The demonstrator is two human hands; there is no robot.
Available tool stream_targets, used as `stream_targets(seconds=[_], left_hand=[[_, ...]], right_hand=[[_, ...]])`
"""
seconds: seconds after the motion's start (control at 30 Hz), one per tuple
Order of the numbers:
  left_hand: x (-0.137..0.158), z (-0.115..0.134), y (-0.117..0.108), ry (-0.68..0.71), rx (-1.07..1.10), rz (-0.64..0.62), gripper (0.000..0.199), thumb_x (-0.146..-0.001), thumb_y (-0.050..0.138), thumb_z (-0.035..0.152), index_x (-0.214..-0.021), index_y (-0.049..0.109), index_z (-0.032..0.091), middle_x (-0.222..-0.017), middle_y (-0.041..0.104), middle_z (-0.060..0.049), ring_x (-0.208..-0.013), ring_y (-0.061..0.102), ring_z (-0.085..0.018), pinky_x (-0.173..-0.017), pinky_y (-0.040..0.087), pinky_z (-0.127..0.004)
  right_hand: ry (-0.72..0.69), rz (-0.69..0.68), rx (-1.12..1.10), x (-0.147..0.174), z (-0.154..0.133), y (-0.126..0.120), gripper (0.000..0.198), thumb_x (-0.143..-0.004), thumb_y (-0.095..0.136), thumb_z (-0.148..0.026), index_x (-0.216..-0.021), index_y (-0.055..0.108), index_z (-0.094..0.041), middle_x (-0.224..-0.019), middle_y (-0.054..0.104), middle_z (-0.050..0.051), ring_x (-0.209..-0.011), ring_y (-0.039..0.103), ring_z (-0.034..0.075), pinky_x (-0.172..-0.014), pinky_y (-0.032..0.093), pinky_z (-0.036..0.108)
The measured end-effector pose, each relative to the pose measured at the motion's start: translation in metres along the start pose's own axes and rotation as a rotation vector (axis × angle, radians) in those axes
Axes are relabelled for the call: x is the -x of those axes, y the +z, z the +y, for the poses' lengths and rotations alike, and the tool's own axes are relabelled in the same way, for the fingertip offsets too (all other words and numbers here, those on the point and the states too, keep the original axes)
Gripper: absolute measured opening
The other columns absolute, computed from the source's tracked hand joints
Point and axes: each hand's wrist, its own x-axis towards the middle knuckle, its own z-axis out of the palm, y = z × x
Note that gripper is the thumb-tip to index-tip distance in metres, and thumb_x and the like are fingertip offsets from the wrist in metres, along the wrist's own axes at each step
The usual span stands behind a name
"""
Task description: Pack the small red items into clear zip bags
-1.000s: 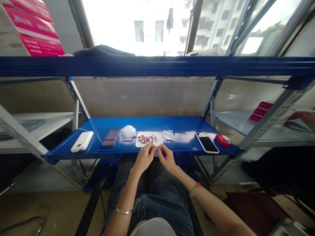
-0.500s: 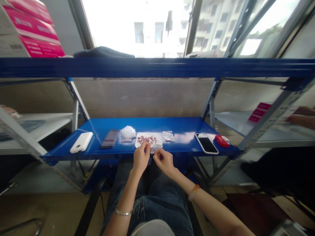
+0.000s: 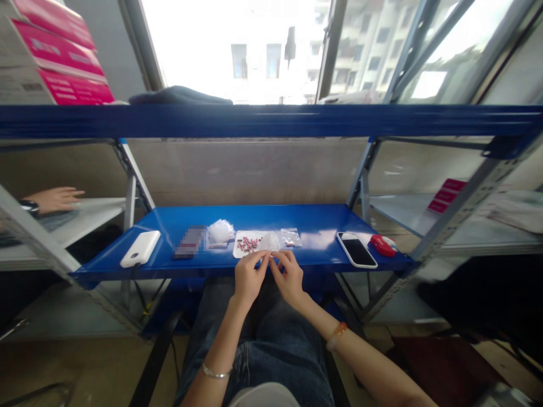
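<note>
My left hand and my right hand meet at the front edge of the blue shelf, fingertips almost touching. Both are closed in a pinch on the near edge of a small clear plastic bag. Behind the bag lies a white tray holding many small red and dark pieces, too small to name; the bag covers the tray's right part. To the tray's right is another small clear bag with a few dark red bits at its bottom. A pile of clear bags sits to the left.
On the blue shelf are a white power bank with a cable, a blurred-out item, a phone and a red object. Another person's hand rests at the left shelf. A blue beam crosses above.
My hands have come together, and the clear bag now stands up between them over the tray's right part. Another person's hand has come further into view at the left; an arm at right has gone.
</note>
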Motion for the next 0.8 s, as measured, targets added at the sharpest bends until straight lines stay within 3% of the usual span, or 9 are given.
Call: stream_targets(seconds=[0.23, 0.4, 0.5, 0.6, 0.67, 0.8], left_hand=[[-0.005, -0.001, -0.004, 0.049, 0.031, -0.052, 0.018, -0.086, 0.053, 0.027, -0.091, 0.069, 0.021, -0.098, 0.071, -0.007, -0.095, 0.064, -0.021, -0.089, 0.050, -0.037], [-0.008, -0.007, -0.012, 0.042, 0.008, -0.186, 0.023, -0.085, 0.049, 0.019, -0.099, 0.067, 0.021, -0.104, 0.069, -0.008, -0.100, 0.063, -0.021, -0.093, 0.048, -0.038], [-0.006, -0.013, -0.016, 0.072, -0.082, -0.245, 0.047, -0.077, 0.049, 0.007, -0.120, 0.057, 0.023, -0.123, 0.059, -0.008, -0.118, 0.052, -0.023, -0.101, 0.041, -0.042], [-0.002, -0.016, -0.018, 0.099, -0.180, -0.335, 0.078, -0.065, 0.050, -0.002, -0.137, 0.038, 0.027, -0.147, 0.035, -0.009, -0.137, 0.028, -0.027, -0.109, 0.029, -0.047], [0.000, -0.017, -0.019, 0.087, -0.226, -0.377, 0.082, -0.064, 0.049, -0.003, -0.139, 0.035, 0.029, -0.152, 0.025, -0.008, -0.140, 0.019, -0.029, -0.109, 0.025, -0.050], [-0.001, -0.012, -0.019, 0.037, -0.254, -0.430, 0.065, -0.070, 0.050, 0.003, -0.130, 0.047, 0.028, -0.140, 0.046, -0.008, -0.135, 0.032, -0.028, -0.108, 0.022, -0.053]], right_hand=[[0.052, -0.037, -0.037, -0.007, 0.008, 0.000, 0.025, -0.083, 0.057, -0.029, -0.106, 0.065, -0.025, -0.103, 0.063, 0.004, -0.059, 0.058, 0.009, -0.051, 0.043, 0.022], [0.060, -0.070, -0.051, -0.010, 0.012, 0.002, 0.036, -0.078, 0.063, -0.031, -0.114, 0.063, -0.028, -0.107, 0.064, 0.003, -0.058, 0.058, 0.009, -0.053, 0.046, 0.022], [0.036, -0.121, -0.036, -0.011, 0.015, 0.001, 0.040, -0.076, 0.067, -0.035, -0.115, 0.063, -0.030, -0.110, 0.064, 0.003, -0.060, 0.059, 0.009, -0.057, 0.048, 0.023], [-0.053, -0.266, -0.041, -0.014, 0.018, -0.002, 0.043, -0.074, 0.069, -0.037, -0.116, 0.062, -0.034, -0.119, 0.061, 0.002, -0.067, 0.061, 0.011, -0.062, 0.050, 0.024], [-0.114, -0.366, -0.070, -0.017, 0.020, -0.005, 0.043, -0.074, 0.069, -0.036, -0.116, 0.062, -0.035, -0.123, 0.059, 0.002, -0.074, 0.063, 0.013, -0.063, 0.050, 0.024], [-0.140, -0.368, -0.135, -0.021, 0.023, -0.008, 0.026, -0.080, 0.063, -0.033, -0.105, 0.068, -0.030, -0.115, 0.063, 0.004, -0.089, 0.063, 0.017, -0.065, 0.050, 0.025]])
